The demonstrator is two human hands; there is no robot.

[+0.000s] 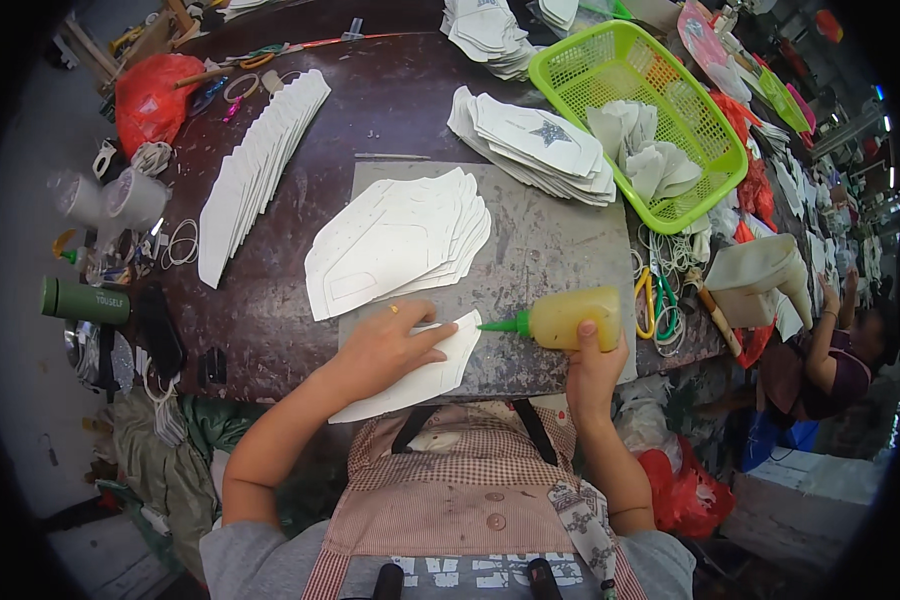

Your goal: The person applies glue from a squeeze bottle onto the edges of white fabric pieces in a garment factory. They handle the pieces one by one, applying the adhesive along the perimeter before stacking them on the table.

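Observation:
My right hand (597,378) is wrapped round a squeeze bottle (560,312) of yellowish liquid, tipped on its side. Its green nozzle (505,324) points left, with the tip at the right edge of a white cut piece (425,385). My left hand (385,345) lies on that piece, fingers stretched across it and a ring on one finger. The piece reaches over the table's near edge. Just beyond, a fanned stack of similar white pieces (390,235) with drawn outlines rests partly on a grey board (530,240).
A long fanned row of white pieces (260,180) lies at left. Far right stand another stack (540,145) and a green basket (625,60) with white pieces inside. Scissors (660,300) and a plastic jug (755,265) sit right; a green flask (85,300) left. Another person (820,370) is at right.

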